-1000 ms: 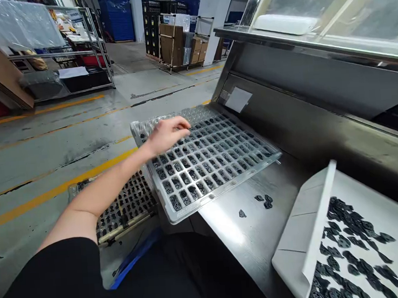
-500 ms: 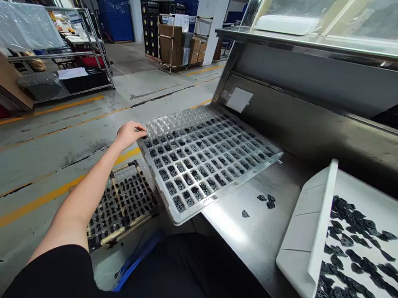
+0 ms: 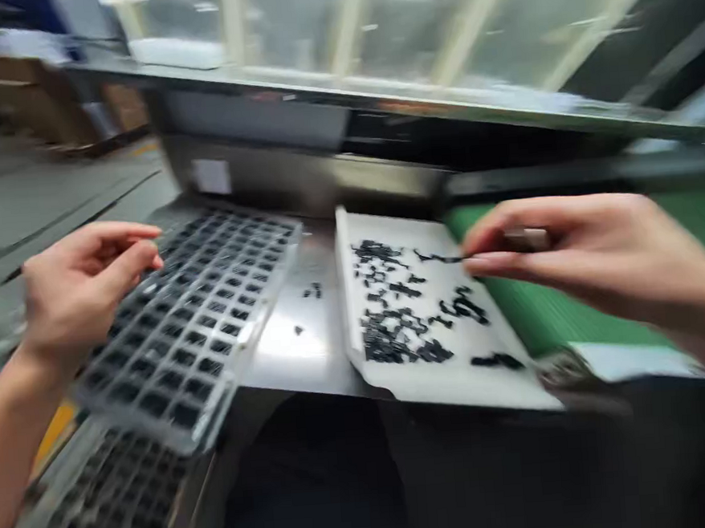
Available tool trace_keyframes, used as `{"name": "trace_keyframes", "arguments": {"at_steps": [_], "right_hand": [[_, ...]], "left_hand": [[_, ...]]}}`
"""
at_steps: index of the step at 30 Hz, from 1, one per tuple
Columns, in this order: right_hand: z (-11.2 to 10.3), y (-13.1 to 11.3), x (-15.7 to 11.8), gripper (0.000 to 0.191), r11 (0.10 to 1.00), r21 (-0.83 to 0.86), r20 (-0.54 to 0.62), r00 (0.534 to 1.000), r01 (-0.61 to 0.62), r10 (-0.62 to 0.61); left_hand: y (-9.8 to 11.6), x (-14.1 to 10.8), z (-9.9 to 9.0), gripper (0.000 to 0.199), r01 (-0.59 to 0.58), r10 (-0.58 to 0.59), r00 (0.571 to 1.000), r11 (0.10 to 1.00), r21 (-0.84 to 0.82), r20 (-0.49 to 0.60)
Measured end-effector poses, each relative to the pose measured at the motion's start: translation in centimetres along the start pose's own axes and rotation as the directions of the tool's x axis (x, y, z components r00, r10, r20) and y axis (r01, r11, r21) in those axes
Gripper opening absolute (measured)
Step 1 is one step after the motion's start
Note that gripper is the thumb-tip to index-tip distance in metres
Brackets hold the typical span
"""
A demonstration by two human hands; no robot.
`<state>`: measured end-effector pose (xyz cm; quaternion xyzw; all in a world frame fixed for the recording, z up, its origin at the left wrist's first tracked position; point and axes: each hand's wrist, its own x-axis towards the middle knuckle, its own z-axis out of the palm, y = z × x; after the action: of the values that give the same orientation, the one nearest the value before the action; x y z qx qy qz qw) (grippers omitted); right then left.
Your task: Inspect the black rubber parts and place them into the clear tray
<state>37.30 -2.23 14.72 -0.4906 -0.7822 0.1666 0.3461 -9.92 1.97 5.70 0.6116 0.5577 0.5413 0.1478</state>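
The picture is blurred by motion. My left hand (image 3: 82, 287) is over the left side of a clear plastic tray (image 3: 215, 414) whose pockets hold small black parts. Its thumb and fingers are curled close together; whatever may be between them cannot be made out. At the far right side of a white bin (image 3: 458, 385), my right hand (image 3: 575, 256) has its thumb and forefinger pressed together. A dark shape shows at those fingertips, but I cannot tell whether it is gripped or lies in the bin behind. Many loose black parts (image 3: 403, 341) are spread over the bin's floor.
Several stray black parts (image 3: 314, 290) lie on the metal worktop (image 3: 292, 357) between tray and bin. Below on the left is another filled tray (image 3: 103, 498). A green conveyor belt (image 3: 530, 308) runs at right, under a glazed shelf (image 3: 291, 79).
The view has swung right, bringing in the belt. My right hand has appeared by the white bin. My left hand has come away from the clear sheet at the tray's far corner.
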Motion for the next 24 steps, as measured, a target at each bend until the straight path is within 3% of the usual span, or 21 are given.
{"name": "trace_keyframes", "arguments": {"at_steps": [1, 2, 3, 4, 6, 7, 8, 9, 11, 15, 19, 22, 24], "right_hand": [[0.3, -1.0, -1.4, 0.033, 0.999, 0.034, 0.020, 1.000, -0.004, 0.003], [1.0, -1.7, -2.1, 0.028, 0.996, 0.087, 0.051, 0.998, 0.018, -0.022], [1.7, -2.0, -2.4, 0.022, 0.984, 0.149, 0.024, 0.994, 0.100, -0.105], [2.3, -2.0, -2.5, 0.015, 0.960, 0.170, -0.043, 0.975, 0.221, -0.216], [3.0, -1.5, -2.7, 0.008, 0.913, 0.008, -0.117, 0.907, 0.409, -0.405], [3.1, -1.0, -3.1, 0.005, 0.884, -0.078, -0.138, 0.873, 0.461, -0.468], [3.1, -0.6, -3.8, 0.009, 0.858, -0.165, -0.150, 0.848, 0.486, -0.509], [3.0, -0.1, -4.6, 0.014, 0.840, -0.233, -0.164, 0.831, 0.491, -0.531], [2.7, 0.9, -6.3, 0.020, 0.819, -0.341, -0.187, 0.820, 0.462, -0.541], [2.5, 2.6, -8.8, 0.019, 0.745, -0.521, -0.214, 0.781, 0.417, -0.587], [2.7, 3.5, -9.3, 0.019, 0.683, -0.611, -0.238, 0.730, 0.400, -0.641], [2.7, 3.7, -9.3, 0.022, 0.710, -0.604, -0.276, 0.740, 0.363, -0.613], [2.7, 3.9, -9.2, 0.021, 0.760, -0.526, -0.260, 0.778, 0.382, -0.572]], "left_hand": [[1.9, -0.2, 2.6, 0.040, 0.027, 0.009, 0.985, 0.977, -0.211, 0.171], [3.8, -0.6, 5.3, 0.045, 0.135, 0.005, 0.926, 0.930, -0.343, 0.378], [5.5, -1.1, 8.1, 0.052, 0.246, 0.046, 0.824, 0.868, -0.430, 0.565], [7.1, -1.7, 10.8, 0.058, 0.361, 0.098, 0.696, 0.809, -0.464, 0.712], [10.2, -3.3, 15.6, 0.062, 0.539, 0.206, 0.437, 0.719, -0.438, 0.876], [11.6, -4.2, 17.6, 0.061, 0.595, 0.246, 0.338, 0.692, -0.409, 0.908], [12.8, -5.0, 19.1, 0.059, 0.631, 0.274, 0.268, 0.675, -0.383, 0.924], [13.7, -5.7, 20.3, 0.057, 0.652, 0.287, 0.228, 0.665, -0.365, 0.930], [15.1, -6.7, 21.7, 0.054, 0.682, 0.274, 0.206, 0.648, -0.338, 0.939], [16.2, -7.5, 22.5, 0.045, 0.747, 0.189, 0.232, 0.594, -0.299, 0.954], [16.7, -8.1, 23.0, 0.037, 0.783, 0.169, 0.264, 0.538, -0.313, 0.950], [16.8, -8.4, 23.1, 0.033, 0.787, 0.144, 0.304, 0.519, -0.333, 0.942], [16.7, -8.4, 23.0, 0.033, 0.784, 0.123, 0.299, 0.534, -0.317, 0.946]]}}
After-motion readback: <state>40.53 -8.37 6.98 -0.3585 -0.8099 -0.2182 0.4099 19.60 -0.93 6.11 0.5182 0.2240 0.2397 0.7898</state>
